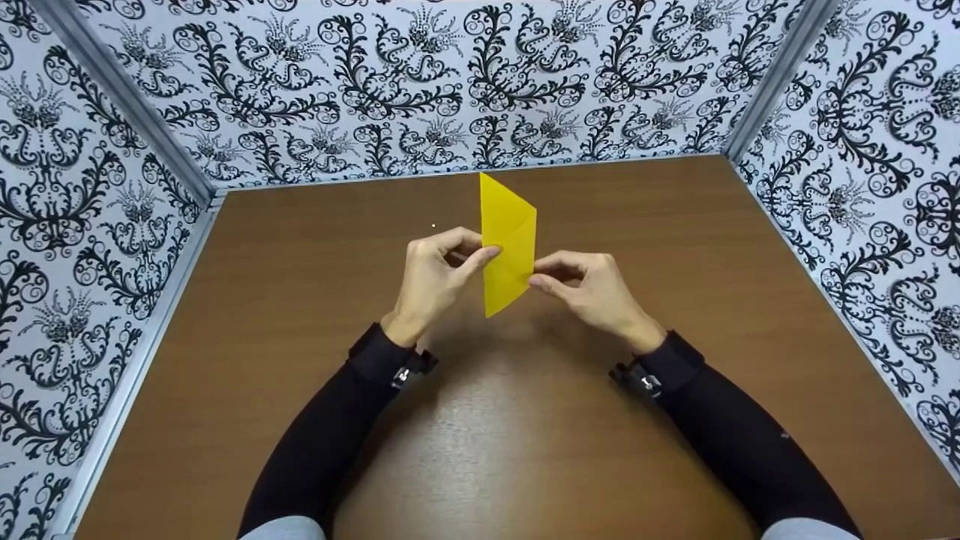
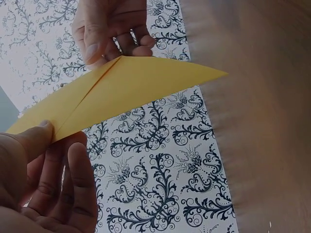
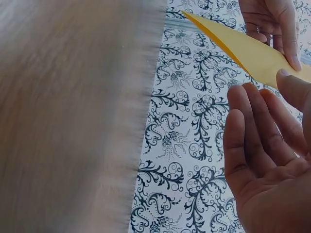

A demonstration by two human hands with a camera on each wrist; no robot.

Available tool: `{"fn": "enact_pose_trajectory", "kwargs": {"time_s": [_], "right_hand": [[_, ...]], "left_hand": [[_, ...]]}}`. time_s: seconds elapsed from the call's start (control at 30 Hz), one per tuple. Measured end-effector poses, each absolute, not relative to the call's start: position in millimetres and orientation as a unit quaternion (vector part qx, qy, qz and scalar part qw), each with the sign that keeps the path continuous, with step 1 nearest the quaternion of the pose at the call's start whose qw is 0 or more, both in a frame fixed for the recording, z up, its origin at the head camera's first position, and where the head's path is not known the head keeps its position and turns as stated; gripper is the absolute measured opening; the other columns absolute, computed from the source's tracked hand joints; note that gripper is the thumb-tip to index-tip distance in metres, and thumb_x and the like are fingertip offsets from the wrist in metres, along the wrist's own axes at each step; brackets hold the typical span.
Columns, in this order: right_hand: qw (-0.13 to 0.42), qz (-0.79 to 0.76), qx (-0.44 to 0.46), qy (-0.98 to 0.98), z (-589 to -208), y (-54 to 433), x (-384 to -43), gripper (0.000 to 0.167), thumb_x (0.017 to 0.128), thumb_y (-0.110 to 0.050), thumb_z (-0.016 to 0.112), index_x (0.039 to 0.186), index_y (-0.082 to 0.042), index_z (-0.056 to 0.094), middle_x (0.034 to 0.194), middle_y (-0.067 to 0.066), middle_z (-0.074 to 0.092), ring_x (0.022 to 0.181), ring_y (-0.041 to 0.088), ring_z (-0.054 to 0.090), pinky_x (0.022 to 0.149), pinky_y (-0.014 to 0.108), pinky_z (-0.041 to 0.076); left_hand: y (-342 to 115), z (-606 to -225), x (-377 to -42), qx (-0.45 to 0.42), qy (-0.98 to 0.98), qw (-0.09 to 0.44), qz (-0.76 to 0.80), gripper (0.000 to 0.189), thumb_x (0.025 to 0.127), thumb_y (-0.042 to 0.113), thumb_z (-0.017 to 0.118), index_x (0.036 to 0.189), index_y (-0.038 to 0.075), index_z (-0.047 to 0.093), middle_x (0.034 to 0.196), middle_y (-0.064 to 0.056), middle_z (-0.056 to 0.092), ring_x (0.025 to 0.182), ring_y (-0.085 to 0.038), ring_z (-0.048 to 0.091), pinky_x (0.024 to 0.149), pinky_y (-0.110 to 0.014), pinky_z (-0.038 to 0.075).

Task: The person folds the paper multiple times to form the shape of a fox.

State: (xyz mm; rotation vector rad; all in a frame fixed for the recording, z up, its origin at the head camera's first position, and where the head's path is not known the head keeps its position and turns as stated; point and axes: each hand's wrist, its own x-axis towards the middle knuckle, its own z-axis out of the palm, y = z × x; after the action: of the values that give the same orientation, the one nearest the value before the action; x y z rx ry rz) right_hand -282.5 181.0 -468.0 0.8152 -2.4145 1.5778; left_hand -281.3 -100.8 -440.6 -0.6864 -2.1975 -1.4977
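Note:
A folded sheet of yellow paper (image 1: 511,236) is held upright above the table, with pointed ends at top and bottom. My left hand (image 1: 435,281) pinches its long left edge, thumb on the near face. At the shorter right edge, the thumb and forefinger of my right hand (image 1: 596,292) pinch the paper's rim. A diagonal crease or flap edge runs across the paper (image 2: 141,80) in the left wrist view. From the right wrist, layers of the paper (image 3: 238,46) show along one side, and the other fingers of my right hand (image 3: 272,150) extend below it.
A brown wooden table (image 1: 300,300) lies beneath both hands. Walls with a black-and-white scroll pattern (image 1: 390,82) stand at the back and both sides, joined by grey metal corner posts (image 1: 780,75). Dark sleeves (image 1: 322,442) and wrist straps cover the forearms.

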Motion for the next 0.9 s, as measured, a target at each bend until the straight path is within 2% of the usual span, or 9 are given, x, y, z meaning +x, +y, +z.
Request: {"fn": "enact_pose_trajectory", "kwargs": {"time_s": [0.17,0.33,0.57,0.9], "right_hand": [[0.103,0.533,0.268,-0.795,-465.7,181.9,-284.5,0.02,0.103,-0.024,0.092,0.123,-0.017,0.091,0.115,-0.001,0.09,0.098,0.021,0.085,0.088,0.022,0.069],[0.131,0.551,0.274,-0.777,-465.2,183.6,-285.5,0.019,0.105,-0.016,0.09,0.124,-0.012,0.09,0.117,0.006,0.09,0.1,0.013,0.083,0.09,0.023,0.068],[0.153,0.565,0.268,-0.765,-463.7,187.6,-285.4,0.021,0.107,-0.017,0.088,0.127,-0.011,0.088,0.118,0.005,0.087,0.1,0.018,0.082,0.09,0.026,0.069],[0.171,0.583,0.254,-0.753,-462.2,187.9,-285.1,0.024,0.105,-0.008,0.088,0.129,-0.007,0.085,0.115,0.012,0.084,0.095,0.017,0.079,0.085,0.023,0.067]], "left_hand": [[-102.3,-440.9,-281.8,-0.245,-0.797,0.184,-0.521,0.018,0.105,0.025,0.088,0.109,0.007,0.089,0.102,-0.009,0.089,0.085,-0.019,0.083,0.082,-0.031,0.071],[-102.2,-441.6,-280.9,-0.257,-0.817,0.191,-0.48,0.02,0.107,0.026,0.085,0.112,0.007,0.088,0.103,-0.01,0.088,0.085,-0.022,0.082,0.082,-0.033,0.071],[-101.7,-445.2,-281.1,-0.274,-0.847,0.198,-0.41,0.02,0.108,0.024,0.081,0.111,0.005,0.087,0.103,-0.013,0.085,0.085,-0.026,0.076,0.08,-0.041,0.07],[-102.4,-449.3,-279.1,-0.286,-0.881,0.168,-0.338,0.02,0.11,0.027,0.078,0.112,0.009,0.089,0.103,-0.01,0.084,0.088,-0.024,0.076,0.082,-0.038,0.069]]}}
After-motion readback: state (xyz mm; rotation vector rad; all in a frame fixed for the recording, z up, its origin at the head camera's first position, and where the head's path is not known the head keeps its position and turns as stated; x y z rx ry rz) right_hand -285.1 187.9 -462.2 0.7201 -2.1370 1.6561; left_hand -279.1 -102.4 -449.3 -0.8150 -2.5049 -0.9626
